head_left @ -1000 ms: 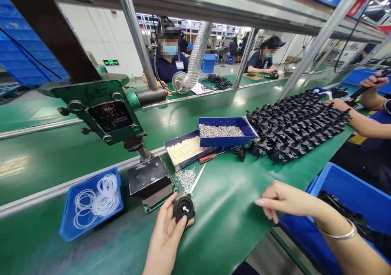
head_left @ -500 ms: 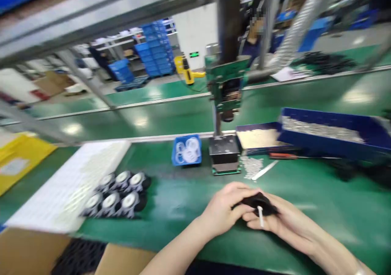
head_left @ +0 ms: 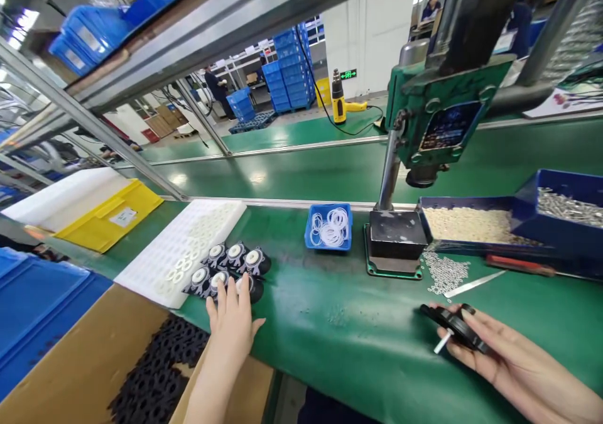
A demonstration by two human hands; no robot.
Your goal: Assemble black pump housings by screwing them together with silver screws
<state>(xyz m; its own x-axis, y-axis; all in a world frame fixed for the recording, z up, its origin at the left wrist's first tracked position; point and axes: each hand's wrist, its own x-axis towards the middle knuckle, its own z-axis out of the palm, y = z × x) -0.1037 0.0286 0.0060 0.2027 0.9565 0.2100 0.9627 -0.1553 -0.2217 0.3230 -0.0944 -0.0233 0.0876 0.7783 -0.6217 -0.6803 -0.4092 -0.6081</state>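
Note:
My right hand [head_left: 494, 352] grips a black round plastic part [head_left: 455, 326] with a white pin [head_left: 443, 342] pointing down from it. Off to the left, my left hand [head_left: 230, 317] is open, fingers spread over the near row of black assemblies with white round centres [head_left: 254, 259]. Its fingertips overlap that row; whether they touch it I cannot tell. A white foam tray [head_left: 151, 248] with pale rings [head_left: 188, 257] lies just beyond the assemblies.
A bench press [head_left: 398, 232] stands centre right, beside a blue bin of white rings [head_left: 328, 245]. Small white rings [head_left: 443, 272], a white strip [head_left: 473, 283], a red-handled screwdriver [head_left: 518, 264] and blue parts trays [head_left: 471, 246] lie right. A cardboard box [head_left: 89, 348] of black parts is front left.
The view has swung left. The black part has passed from my left hand, through both hands, to my right. My left hand has let go and moved left to the assemblies.

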